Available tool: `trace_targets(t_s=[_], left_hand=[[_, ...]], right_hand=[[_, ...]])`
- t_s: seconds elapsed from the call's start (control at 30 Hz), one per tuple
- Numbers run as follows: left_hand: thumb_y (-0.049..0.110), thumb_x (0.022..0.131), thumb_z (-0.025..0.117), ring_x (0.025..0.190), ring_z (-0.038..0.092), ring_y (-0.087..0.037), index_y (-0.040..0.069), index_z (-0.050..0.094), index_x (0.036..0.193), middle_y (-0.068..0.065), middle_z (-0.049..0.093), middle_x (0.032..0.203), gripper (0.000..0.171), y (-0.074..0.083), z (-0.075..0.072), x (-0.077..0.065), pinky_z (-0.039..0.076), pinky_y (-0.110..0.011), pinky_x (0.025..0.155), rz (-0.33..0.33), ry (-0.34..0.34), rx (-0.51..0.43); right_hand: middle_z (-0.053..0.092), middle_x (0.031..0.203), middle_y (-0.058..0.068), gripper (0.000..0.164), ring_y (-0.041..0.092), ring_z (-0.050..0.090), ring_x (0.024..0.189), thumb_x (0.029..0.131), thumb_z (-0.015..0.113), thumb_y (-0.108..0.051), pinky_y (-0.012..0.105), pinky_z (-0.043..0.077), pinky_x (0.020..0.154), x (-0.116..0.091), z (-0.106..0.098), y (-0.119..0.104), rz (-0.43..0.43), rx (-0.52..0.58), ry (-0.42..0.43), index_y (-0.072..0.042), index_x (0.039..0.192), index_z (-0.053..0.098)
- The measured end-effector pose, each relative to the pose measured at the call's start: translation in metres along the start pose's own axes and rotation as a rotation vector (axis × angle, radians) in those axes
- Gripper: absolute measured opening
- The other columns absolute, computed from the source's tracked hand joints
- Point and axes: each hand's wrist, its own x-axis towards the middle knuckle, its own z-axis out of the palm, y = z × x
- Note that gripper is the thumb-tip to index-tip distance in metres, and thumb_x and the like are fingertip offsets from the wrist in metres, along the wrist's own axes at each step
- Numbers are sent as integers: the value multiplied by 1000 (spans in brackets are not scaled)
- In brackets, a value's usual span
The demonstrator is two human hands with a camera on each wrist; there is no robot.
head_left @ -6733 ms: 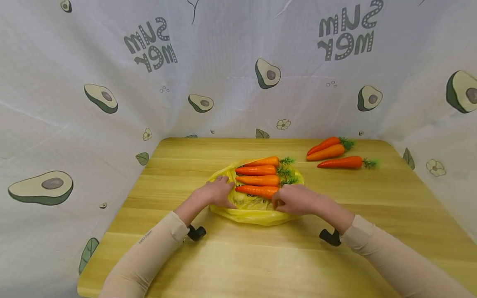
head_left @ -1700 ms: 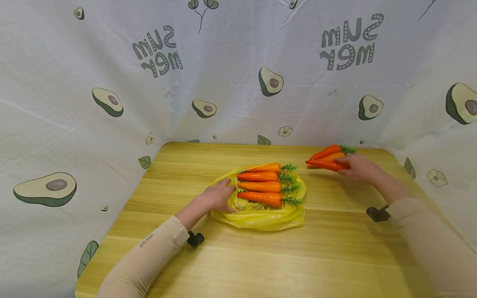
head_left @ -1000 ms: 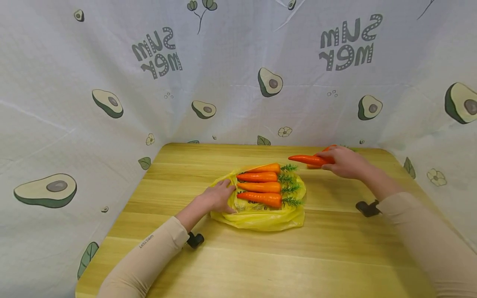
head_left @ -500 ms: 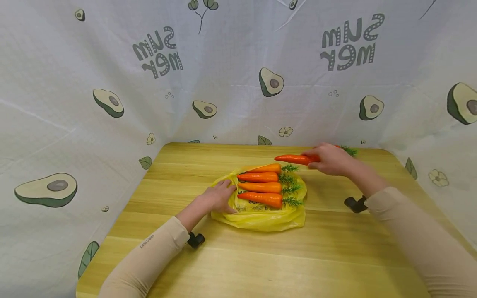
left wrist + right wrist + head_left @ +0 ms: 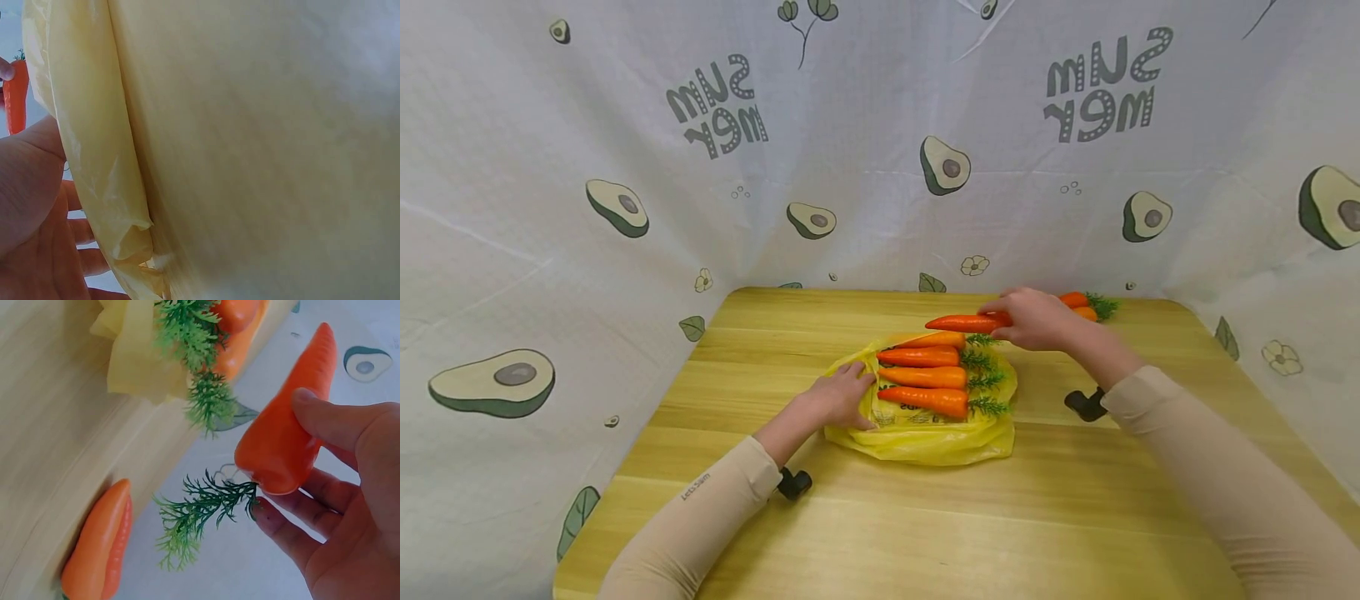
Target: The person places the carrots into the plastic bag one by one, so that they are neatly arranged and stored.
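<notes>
My right hand grips an orange-red carrot near its thick end, thumb on one side and fingers on the other. Its tip points left above the back of the yellow plastic bag, and its green top hangs free in the right wrist view. My left hand rests on the bag's left edge with fingers spread; in the left wrist view the bag's yellow film partly hides the thumb and fingertips. A row of several carrots lies on the bag, tips left, green tops right.
Two more carrots lie at the table's back right, partly hidden behind my right hand. The wooden table runs back to a white curtain printed with avocados. A dark wrist camera sits under my right wrist.
My right hand left the bag, took a carrot from the group at the back right, and carried it left to above the bag's back edge. My left hand stays at the bag.
</notes>
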Motion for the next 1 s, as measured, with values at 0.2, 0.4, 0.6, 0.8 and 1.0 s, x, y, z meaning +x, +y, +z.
trace_targets(t_s=[0.2, 0.4, 0.6, 0.8, 1.0], left_hand=[[57, 83, 77, 148, 33, -31, 15, 42, 153, -11, 33, 160, 88, 0, 0, 1, 50, -54, 100, -5, 1, 9], [57, 83, 77, 148, 34, -31, 15, 42, 153, -11, 33, 160, 89, 0, 2, 1, 49, -56, 102, -7, -1, 7], [57, 84, 76, 148, 32, -31, 15, 41, 153, -11, 32, 160, 88, 1, 1, 1, 47, -57, 102, -3, -3, 4], [57, 84, 75, 149, 30, -32, 16, 41, 153, -11, 31, 161, 87, 1, 0, -2, 46, -60, 103, 0, -5, -8], [58, 85, 75, 150, 29, -31, 17, 41, 153, -10, 30, 161, 87, 0, 2, -1, 44, -61, 104, -5, -12, -12]], right_hand=[[68, 122, 16, 39, 38, 63, 111, 90, 76, -22, 56, 55, 85, 12, 2, -12, -34, -24, -7, -13, 127, 71], [69, 121, 13, 38, 35, 65, 109, 88, 78, -21, 54, 56, 83, 24, 9, -23, -62, -34, -20, -12, 125, 72], [70, 122, 12, 36, 34, 65, 109, 88, 79, -20, 53, 57, 79, 31, 16, -34, -55, -46, -53, -13, 123, 73], [69, 120, 11, 34, 31, 64, 107, 89, 77, -22, 51, 57, 75, 37, 22, -41, -58, -101, -88, -15, 122, 73], [68, 123, 11, 36, 32, 64, 111, 90, 75, -22, 51, 57, 79, 45, 25, -46, -59, -119, -108, -15, 125, 72]])
